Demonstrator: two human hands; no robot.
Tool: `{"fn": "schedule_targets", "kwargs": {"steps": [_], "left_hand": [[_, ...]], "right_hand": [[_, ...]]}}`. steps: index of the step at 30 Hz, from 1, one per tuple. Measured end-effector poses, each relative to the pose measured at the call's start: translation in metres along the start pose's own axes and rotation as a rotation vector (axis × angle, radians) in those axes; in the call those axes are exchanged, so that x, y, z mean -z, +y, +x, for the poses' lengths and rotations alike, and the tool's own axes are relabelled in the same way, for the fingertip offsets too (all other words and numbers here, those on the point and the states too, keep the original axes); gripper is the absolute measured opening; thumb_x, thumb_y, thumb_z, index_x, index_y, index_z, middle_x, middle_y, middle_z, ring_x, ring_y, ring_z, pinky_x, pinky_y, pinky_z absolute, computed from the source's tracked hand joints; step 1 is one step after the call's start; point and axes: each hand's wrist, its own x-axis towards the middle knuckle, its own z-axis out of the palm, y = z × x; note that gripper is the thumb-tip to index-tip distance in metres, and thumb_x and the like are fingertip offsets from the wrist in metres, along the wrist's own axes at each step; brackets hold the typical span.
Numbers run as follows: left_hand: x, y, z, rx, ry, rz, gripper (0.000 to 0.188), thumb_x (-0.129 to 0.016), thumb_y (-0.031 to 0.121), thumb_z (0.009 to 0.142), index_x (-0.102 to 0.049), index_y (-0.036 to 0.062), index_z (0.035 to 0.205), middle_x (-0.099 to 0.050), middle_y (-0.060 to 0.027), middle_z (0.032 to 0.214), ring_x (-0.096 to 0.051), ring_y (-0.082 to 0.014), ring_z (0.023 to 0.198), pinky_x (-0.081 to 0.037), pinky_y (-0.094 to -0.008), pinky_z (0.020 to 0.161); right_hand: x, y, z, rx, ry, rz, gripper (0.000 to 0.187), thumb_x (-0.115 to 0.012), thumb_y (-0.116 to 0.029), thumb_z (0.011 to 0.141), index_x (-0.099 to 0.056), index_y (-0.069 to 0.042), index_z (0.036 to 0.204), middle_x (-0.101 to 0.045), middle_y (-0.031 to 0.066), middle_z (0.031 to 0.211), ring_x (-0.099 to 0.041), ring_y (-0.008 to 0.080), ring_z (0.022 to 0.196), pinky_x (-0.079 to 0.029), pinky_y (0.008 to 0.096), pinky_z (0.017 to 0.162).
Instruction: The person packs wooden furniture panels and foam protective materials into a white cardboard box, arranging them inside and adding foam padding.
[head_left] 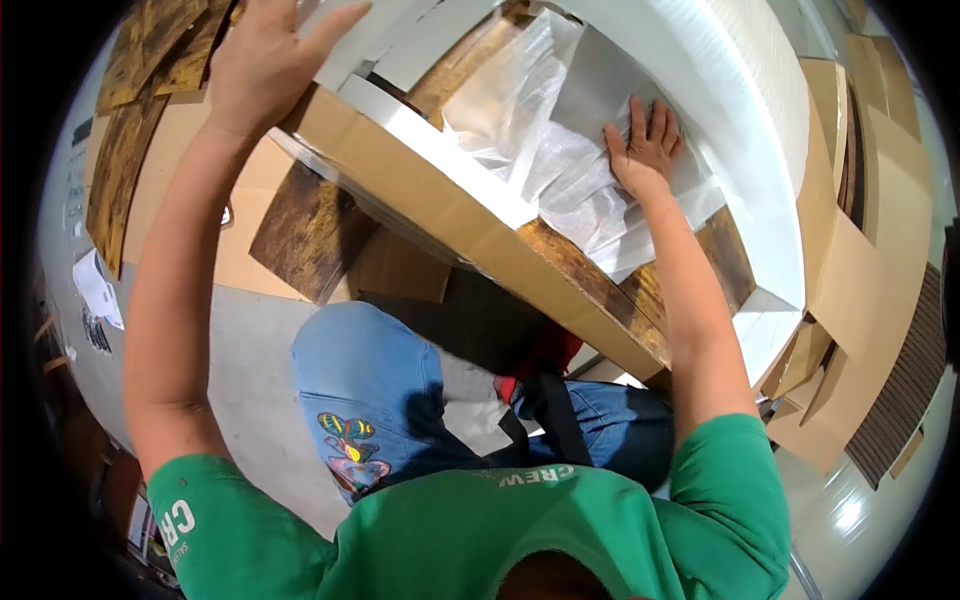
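In front of me a cardboard carton (440,195) lies tilted, lined along its walls with white foam (765,240). Wood-patterned brown boards (575,262) show inside it, partly covered by a crumpled translucent white packing sheet (580,190). My right hand (648,150) is open, its fingers spread and lying on the sheet near the foam wall. At the carton's left end is my left hand (268,65), its thumb stretched out toward the foam edge. The picture's upper edge cuts off its other fingers.
More wood-patterned boards (130,180) lie at the far left on flattened cardboard, with another board (305,235) below the carton's left end. Opened cardboard (870,280) and a dark ribbed strip (905,370) lie at the right. A white packet (97,290) rests on the grey floor.
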Motion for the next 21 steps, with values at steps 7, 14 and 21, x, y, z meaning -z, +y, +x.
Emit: {"fn": "schedule_targets", "kwargs": {"steps": [7,14,21], "left_hand": [[0.007,-0.007,-0.003,-0.036,-0.003,0.047,0.049,-0.067,0.031,0.079,-0.051,0.0067,0.118,-0.054,-0.0140,0.108,-0.055,-0.0318,0.100,-0.047,-0.0374,0.083],[0.004,-0.007,-0.004,-0.037,0.001,0.073,0.049,-0.067,0.031,0.078,-0.052,0.0053,0.117,-0.055,-0.0140,0.106,-0.056,-0.0319,0.096,-0.047,-0.0381,0.081],[0.006,-0.007,-0.002,-0.084,0.023,0.071,0.050,-0.067,0.032,0.078,-0.052,0.0052,0.117,-0.054,-0.0139,0.103,-0.057,-0.0311,0.094,-0.048,-0.0373,0.078]], "right_hand": [[0.020,-0.009,0.010,0.017,-0.165,-0.056,0.069,-0.033,-0.063,0.085,-0.026,-0.028,0.144,-0.015,0.0172,0.151,-0.012,0.0378,0.139,-0.013,0.0535,0.109],[0.030,-0.003,0.027,0.125,-0.211,-0.141,0.076,-0.033,-0.060,0.088,-0.020,-0.013,0.146,-0.016,0.0148,0.151,-0.013,0.0320,0.140,-0.011,0.0463,0.112],[0.015,0.001,0.026,0.145,-0.147,0.011,0.081,-0.035,-0.059,0.088,-0.019,-0.003,0.144,-0.014,0.0144,0.152,-0.010,0.0327,0.140,-0.009,0.0410,0.114]]}}
